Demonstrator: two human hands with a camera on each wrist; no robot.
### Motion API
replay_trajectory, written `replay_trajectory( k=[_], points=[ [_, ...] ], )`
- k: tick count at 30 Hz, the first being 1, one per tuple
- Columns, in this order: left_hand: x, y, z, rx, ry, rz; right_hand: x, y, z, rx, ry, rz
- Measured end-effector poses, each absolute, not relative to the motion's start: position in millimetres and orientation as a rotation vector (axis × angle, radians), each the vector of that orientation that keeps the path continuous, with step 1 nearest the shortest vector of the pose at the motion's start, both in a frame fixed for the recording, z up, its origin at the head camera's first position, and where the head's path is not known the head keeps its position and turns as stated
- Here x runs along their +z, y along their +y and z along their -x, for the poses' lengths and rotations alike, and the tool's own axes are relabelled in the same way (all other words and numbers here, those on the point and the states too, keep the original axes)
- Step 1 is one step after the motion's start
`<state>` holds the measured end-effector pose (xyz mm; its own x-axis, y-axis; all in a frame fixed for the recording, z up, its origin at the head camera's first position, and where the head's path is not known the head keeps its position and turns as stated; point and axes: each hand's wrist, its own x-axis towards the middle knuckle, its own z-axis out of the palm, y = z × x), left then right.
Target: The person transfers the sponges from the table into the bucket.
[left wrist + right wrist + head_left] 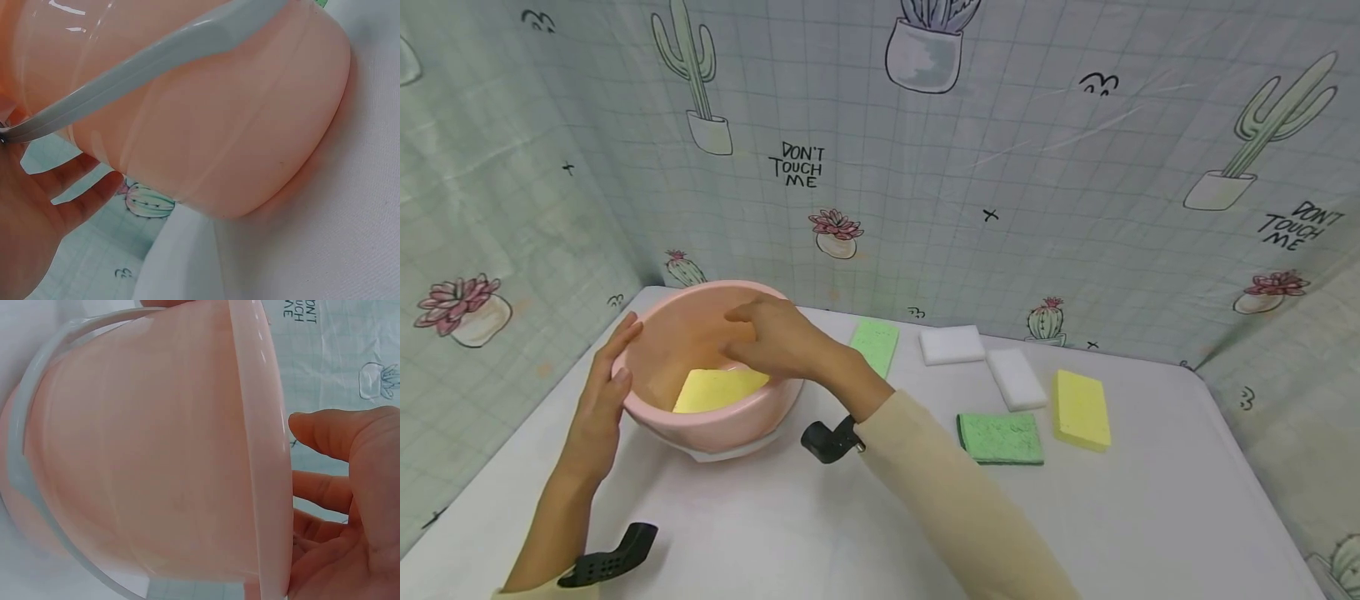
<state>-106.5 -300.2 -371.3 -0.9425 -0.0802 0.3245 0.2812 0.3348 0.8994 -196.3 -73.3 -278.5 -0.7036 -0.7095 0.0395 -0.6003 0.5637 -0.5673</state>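
A pink bucket with a grey handle stands at the left of the table. Along its left side rests my left hand, fingers stretched against the outer wall and thumb close to the rim. My right hand reaches over the far right rim into the bucket's mouth, thumb and forefinger apart and the other fingers bent, with nothing visible between them. Inside the bucket, below that hand, lies a yellow sponge. In the right wrist view the rim hides part of the right hand's fingers.
On the white table, right of the bucket, lie a light green sponge, two white sponges, a dark-edged green sponge and another yellow sponge. A cactus-print cloth walls the back and sides.
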Motion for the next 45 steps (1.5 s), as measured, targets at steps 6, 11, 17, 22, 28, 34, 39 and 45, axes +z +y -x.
replay_trajectory(
  k=[6, 11, 17, 22, 28, 34, 39, 45],
  points=[
    [-371, -301, 106, -1.640, -2.290, 0.187, -277, -66, 193, -0.879, 2.592, 1.170],
    [-372, -301, 107, -1.633, -2.284, 0.193, -279, -54, 189, -1.005, 2.559, 1.200],
    [-372, -302, 107, -1.628, -2.284, 0.206, -280, -40, 185, -1.062, 2.589, 1.258],
    [-371, -302, 107, -1.623, -2.288, 0.195, -282, -25, 183, -1.122, 2.577, 1.264],
    [-371, -300, 108, -1.626, -2.285, 0.182, -291, -1, 182, -1.193, 2.602, 1.243],
    [-371, -300, 108, -1.626, -2.283, 0.183, -301, 16, 180, -1.277, 2.635, 1.166],
    [-370, -299, 107, -1.623, -2.287, 0.155, -307, 24, 177, -1.258, 2.681, 1.120],
    [-370, -296, 105, -1.618, -2.290, 0.129, -317, 32, 176, -1.325, 2.711, 1.079]
  ],
)
